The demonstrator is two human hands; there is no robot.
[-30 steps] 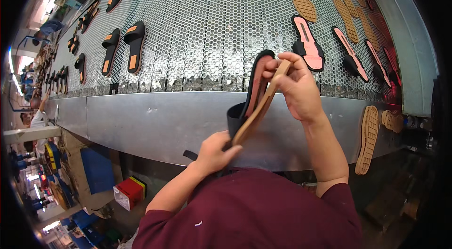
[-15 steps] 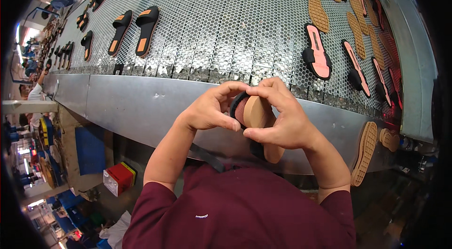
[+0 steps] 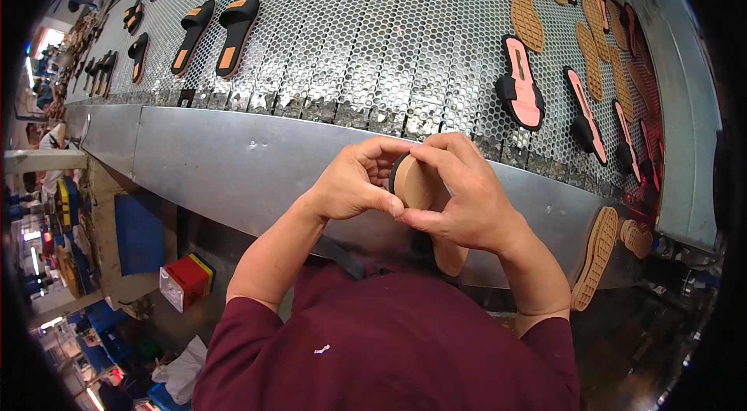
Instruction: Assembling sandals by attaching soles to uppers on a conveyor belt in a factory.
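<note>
- Left hand [image 3: 354,185] and right hand [image 3: 459,197] both clamped on the tan rubber sandal sole with a black edge [image 3: 416,185], fingertips meeting over its top end.
- Sole held upright just above the steel front rim of the perforated metal conveyor bench [image 3: 257,166], close to the maroon-sleeved chest.
- Beyond, on the mesh: a pink-and-black slide sandal [image 3: 520,84], a pair of black sandals with orange insoles [image 3: 214,31], loose tan outsoles [image 3: 527,14].
</note>
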